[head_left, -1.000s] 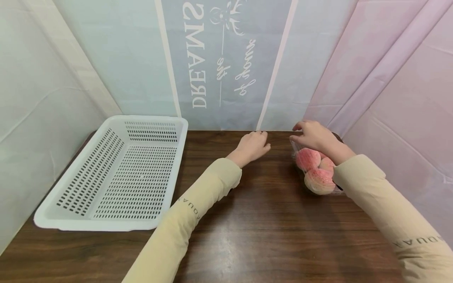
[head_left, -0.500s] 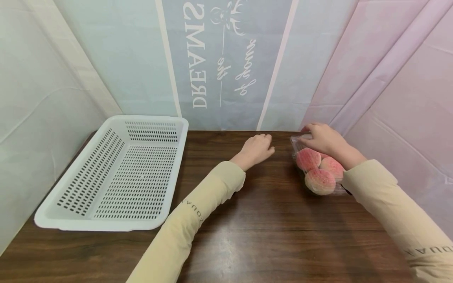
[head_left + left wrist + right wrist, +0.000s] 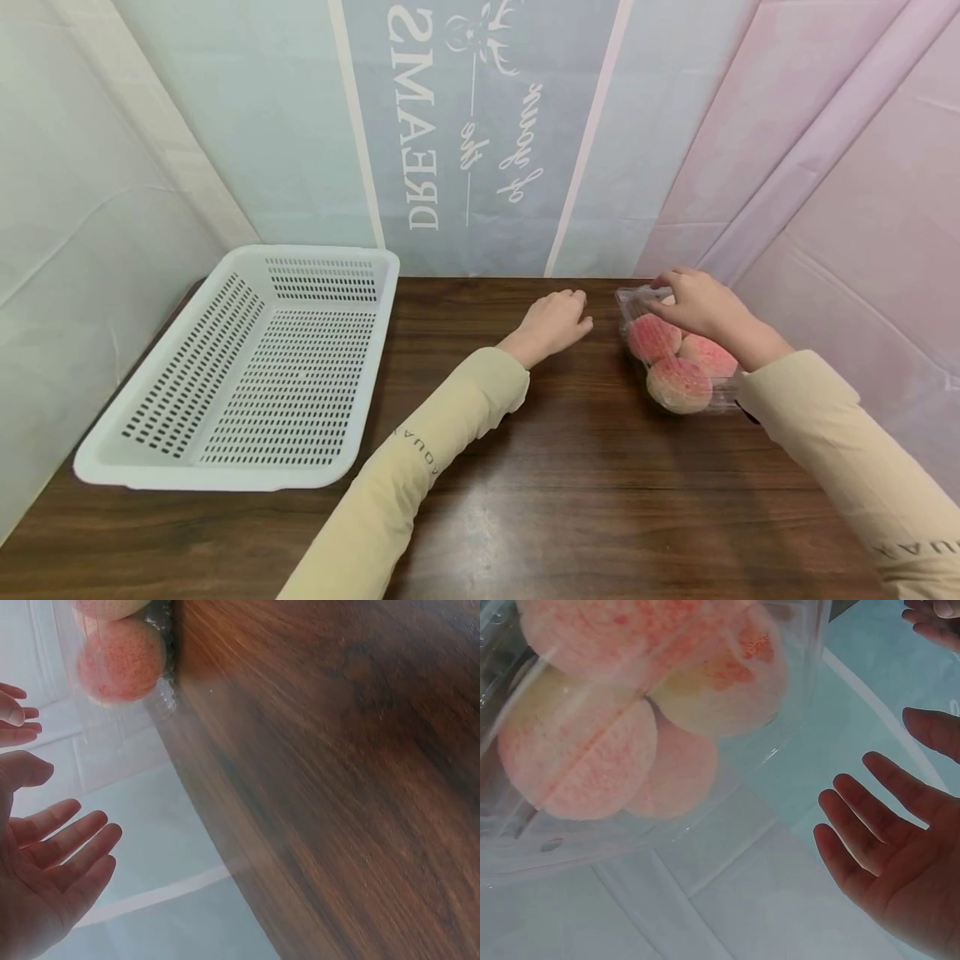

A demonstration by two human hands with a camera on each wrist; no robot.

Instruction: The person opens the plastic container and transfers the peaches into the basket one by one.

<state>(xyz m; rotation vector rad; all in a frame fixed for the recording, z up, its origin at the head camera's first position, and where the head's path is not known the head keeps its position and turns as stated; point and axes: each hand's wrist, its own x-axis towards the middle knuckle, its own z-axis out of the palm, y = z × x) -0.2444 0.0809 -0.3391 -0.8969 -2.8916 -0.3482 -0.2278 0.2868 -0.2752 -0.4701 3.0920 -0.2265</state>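
On the right of the table, in the head view, lies a clear plastic box [image 3: 628, 302] with several pink-and-yellow peaches [image 3: 678, 385] in it. My right hand [image 3: 699, 305] hovers over the far part of this box, hiding some of it. In the right wrist view its relaxed fingers are spread and hold nothing, apart from the box wall [image 3: 799, 735]. My left hand [image 3: 553, 323] is above the table, to the left of the box. Its palm and loosely bent fingers [image 3: 71, 844] hold nothing in the left wrist view.
A white perforated plastic basket [image 3: 360, 400] stands on the left of the dark wooden table [image 3: 570, 483]. Fabric walls surround the table at the back [image 3: 300, 150] and both sides. My left forearm [image 3: 420, 467] passes near the basket's right rim.
My right hand has shifted to the right over the box, uncovering more of the peaches. My left hand has moved right and slightly nearer. Box and basket have stayed in place.
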